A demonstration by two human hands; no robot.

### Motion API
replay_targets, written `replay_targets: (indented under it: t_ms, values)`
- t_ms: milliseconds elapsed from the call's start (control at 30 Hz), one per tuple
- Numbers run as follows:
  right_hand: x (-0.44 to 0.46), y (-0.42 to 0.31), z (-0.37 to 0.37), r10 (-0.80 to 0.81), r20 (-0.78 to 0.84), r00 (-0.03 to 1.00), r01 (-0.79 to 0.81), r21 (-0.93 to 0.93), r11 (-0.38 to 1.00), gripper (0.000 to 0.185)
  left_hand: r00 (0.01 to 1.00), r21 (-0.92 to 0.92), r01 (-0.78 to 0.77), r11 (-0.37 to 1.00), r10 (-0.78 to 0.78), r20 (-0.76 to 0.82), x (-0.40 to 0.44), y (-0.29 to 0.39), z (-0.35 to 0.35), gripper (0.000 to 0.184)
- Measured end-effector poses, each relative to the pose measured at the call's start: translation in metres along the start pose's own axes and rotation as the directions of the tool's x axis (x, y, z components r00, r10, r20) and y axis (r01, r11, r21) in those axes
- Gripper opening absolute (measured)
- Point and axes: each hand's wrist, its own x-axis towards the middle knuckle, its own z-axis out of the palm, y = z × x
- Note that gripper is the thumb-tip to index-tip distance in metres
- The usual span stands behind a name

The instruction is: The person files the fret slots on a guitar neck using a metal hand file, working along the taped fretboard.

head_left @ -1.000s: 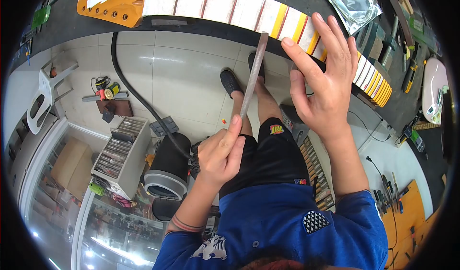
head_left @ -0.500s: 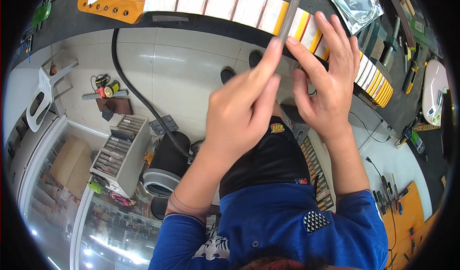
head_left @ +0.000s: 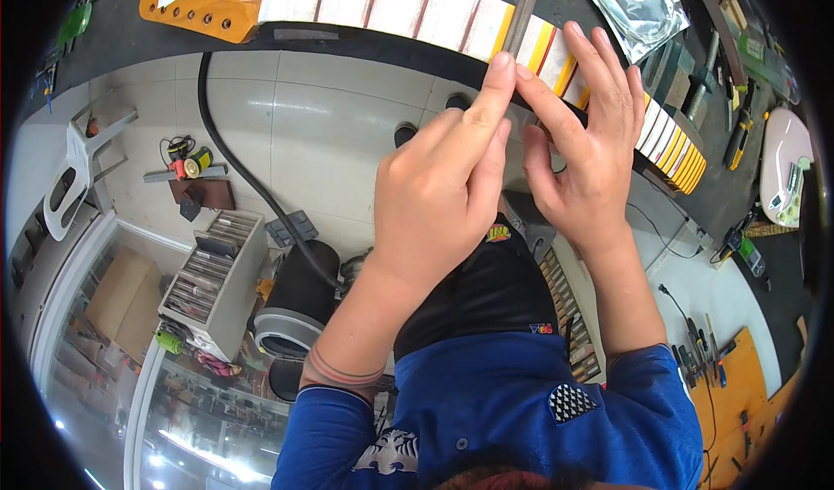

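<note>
- File (head_left: pixel 527 8) now across taped guitar neck (head_left: pixel 397 5) on bench (head_left: pixel 91 38); a second ago, tip at near edge; likely forward stroke
- Left hand (head_left: pixel 443 173): fingers gripping file
- Right hand (head_left: pixel 591 134): fingers spread over neck

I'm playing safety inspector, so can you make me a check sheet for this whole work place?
Surface: dark bench, things lying on it.
Job's things: guitar neck with white and yellow strips; file-like tool across it.
Clutter: plastic packet and yellow-and-black cutter beyond the guitar neck.
Grips: left hand closed on the file-like tool; right hand open, fingers over the guitar neck, contact unclear.
Cables: thick black hose above the floor; black plug at right.
Surroundings: white chair, tiled floor.
</note>
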Motion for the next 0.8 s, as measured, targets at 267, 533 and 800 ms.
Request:
replay_targets:
  t_ms: [267,533,800]
  values:
    - [-0.002,0.005,0.005,-0.034,-0.033,0.999,0.034,0.000,0.999,0.065,0.995,0.077,0.062,0.995,-0.067,0.071,-0.138,-0.011,-0.037,0.066]
    - [-0.002,0.005,0.004,-0.026,-0.026,0.999,0.026,0.011,1.000,0.066,1.000,0.111,0.013,0.994,-0.013,-0.002,-0.131,-0.007,-0.033,0.068]
    - [-0.002,0.006,0.007,-0.008,-0.060,0.998,0.010,0.032,0.999,0.068,0.998,0.206,0.028,0.978,-0.038,0.041,-0.121,0.004,-0.032,0.066]
